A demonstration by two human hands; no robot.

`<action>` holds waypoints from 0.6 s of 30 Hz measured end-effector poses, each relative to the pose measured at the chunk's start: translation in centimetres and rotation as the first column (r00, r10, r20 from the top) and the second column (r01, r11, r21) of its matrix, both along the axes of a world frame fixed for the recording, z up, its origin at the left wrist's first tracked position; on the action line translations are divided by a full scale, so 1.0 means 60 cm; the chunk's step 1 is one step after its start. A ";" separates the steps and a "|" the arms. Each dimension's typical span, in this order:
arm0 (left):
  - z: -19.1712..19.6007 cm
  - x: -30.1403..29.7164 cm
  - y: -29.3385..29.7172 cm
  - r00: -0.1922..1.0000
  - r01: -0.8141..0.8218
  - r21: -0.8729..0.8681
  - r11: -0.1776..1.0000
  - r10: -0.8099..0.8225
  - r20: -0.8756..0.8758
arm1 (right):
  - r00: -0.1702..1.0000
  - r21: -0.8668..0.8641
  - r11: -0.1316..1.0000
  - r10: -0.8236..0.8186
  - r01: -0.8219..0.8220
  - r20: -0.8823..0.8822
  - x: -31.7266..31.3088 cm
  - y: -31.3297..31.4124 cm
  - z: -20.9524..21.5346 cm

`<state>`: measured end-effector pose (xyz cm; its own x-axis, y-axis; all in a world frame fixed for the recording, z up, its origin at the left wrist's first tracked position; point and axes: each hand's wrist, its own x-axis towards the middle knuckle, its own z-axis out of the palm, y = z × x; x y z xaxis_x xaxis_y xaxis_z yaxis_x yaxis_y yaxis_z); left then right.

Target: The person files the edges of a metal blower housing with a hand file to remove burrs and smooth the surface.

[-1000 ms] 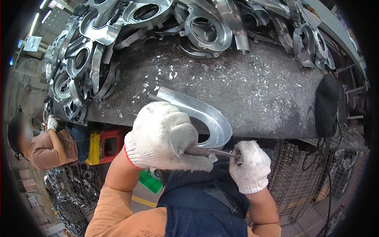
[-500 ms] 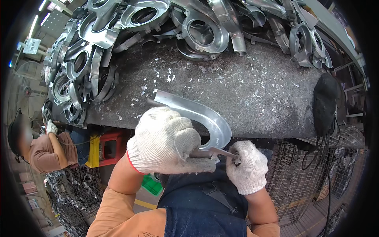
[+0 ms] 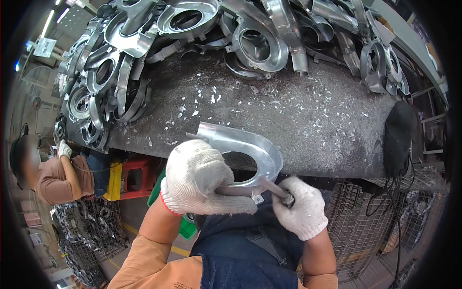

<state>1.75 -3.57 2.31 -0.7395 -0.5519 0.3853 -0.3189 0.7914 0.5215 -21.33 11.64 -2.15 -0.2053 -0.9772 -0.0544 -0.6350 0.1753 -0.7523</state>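
Observation:
My left hand, in a white knitted glove, is closed around the near left side of a silvery metal casting. The casting is a curved housing with a large round opening and a straight channel toward the far left. It is tilted at the bench's front edge. A small tab sticks out of its near rim. In my gloved right hand, the fingers wrap round a narrow, flat metal scraper. Its blade slants up and left to the casting's near right rim; whether it touches cannot be made out.
Metal shavings litter the dark bench. Similar castings are heaped along its back and left side. A black mesh-covered object with hanging cords is at the right edge, above wire cages. Another person works at the far left.
The scraper has swung from lying nearly level across the near rim to pointing up and left, farther right on the rim. The casting is tilted differently, baring its tab. My left hand keeps its hold.

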 end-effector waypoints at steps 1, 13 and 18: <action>0.000 0.000 -0.001 1.000 -0.002 0.002 1.000 0.002 -0.001 | 0.998 -0.010 0.999 0.051 -0.051 0.025 0.004 -0.001 0.005; -0.028 -0.006 0.017 0.992 -0.028 0.027 0.999 0.031 -0.119 | 0.956 0.061 0.977 0.185 -0.203 0.227 -0.021 -0.018 -0.005; -0.038 -0.013 0.033 0.988 0.085 -0.039 0.996 -0.089 -0.127 | 0.577 0.215 0.723 0.297 -0.656 0.761 -0.074 -0.012 -0.030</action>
